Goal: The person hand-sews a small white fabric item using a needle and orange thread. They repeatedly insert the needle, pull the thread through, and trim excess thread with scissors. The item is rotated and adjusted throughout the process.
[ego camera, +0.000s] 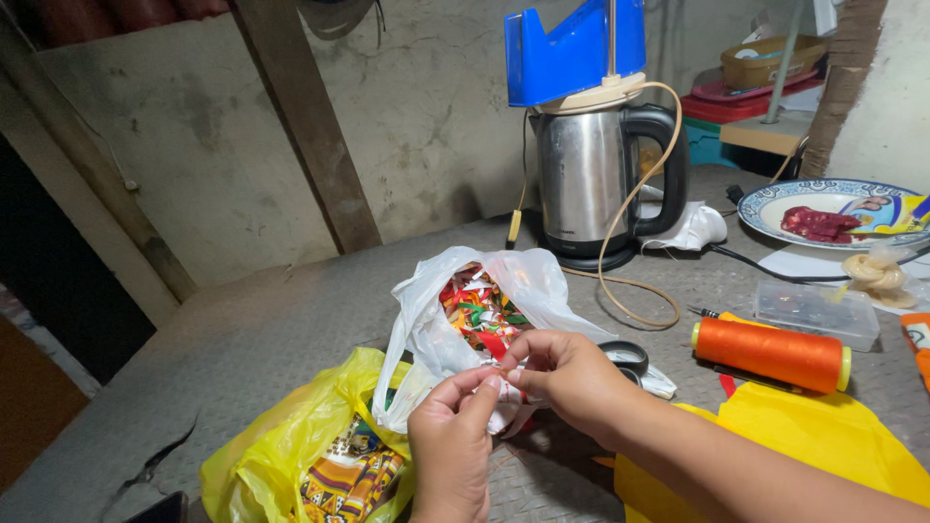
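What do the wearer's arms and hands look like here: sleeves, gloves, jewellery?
Both are bare. The left hand and right hand wear no gloves, and no rings or bracelets show. The right forearm is uncovered right to the frame edge, with no sleeve, watch or band. Only the wrist of the left arm is in view, also uncovered. Fingernails look short and unpainted.

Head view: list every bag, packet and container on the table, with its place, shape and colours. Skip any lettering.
White thin plastic bag: centre, open, full of small multicoloured scraps; both hands pinch at its front.
Yellow plastic bag: lower left, crumpled, holding patterned cloth in orange, brown and cream.
Clear rectangular plastic box: right, flat, lidded.
Yellow and blue packet: far right, lying on the patterned plate.
Yellow plastic sheet: lower right.
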